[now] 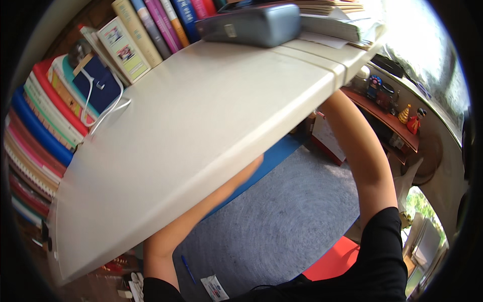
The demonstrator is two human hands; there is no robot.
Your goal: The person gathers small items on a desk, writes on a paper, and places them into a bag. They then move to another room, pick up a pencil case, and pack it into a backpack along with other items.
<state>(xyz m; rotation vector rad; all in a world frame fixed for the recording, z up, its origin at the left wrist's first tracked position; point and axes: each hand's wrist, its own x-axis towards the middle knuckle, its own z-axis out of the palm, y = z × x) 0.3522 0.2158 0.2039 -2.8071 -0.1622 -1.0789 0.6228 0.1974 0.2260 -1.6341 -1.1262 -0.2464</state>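
Note:
A white tabletop (181,109) with a rounded front edge stretches across the view, and both of my arms reach beneath it. Only a blurred bit of my left hand (256,164) shows at the underside of the edge; its fingers are hidden. My right hand is out of view behind the tabletop's right part, where the forearm disappears. Whether either hand holds anything is hidden. Farther back on the tabletop sit a dark grey case (253,26) and a stack of papers (332,28). A white cable (107,115) hangs by a dark blue item (99,85) at the left.
Upright books (162,26) line the back, and more books (49,102) crowd the left side. Below lie a grey-blue round-patterned rug (271,222), a blue pen (188,268) and a white packet (214,287). A red seat (334,260) is near me. Figurines (414,120) stand on a wooden shelf (392,128).

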